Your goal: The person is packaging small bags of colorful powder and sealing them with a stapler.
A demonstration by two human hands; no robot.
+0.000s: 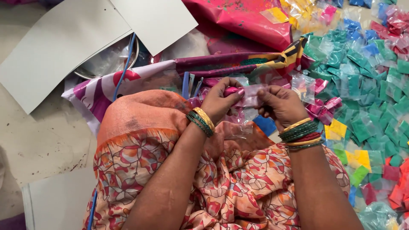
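Note:
My left hand (219, 101) and my right hand (281, 105) meet in front of me and together pinch a small clear plastic pouch of pink powder (248, 96). The left fingers hold its left end, the right fingers its right end. Both wrists wear green and gold bangles. More clear pouches (238, 127) lie in my lap on orange patterned cloth, just under the hands.
A big spread of small pouches of green powder (362, 85), with yellow, blue, red and pink ones, covers the floor on the right. Pink plastic sheeting (243, 21) lies ahead. White card sheets (55, 47) and a steel bowl (108, 61) are at upper left.

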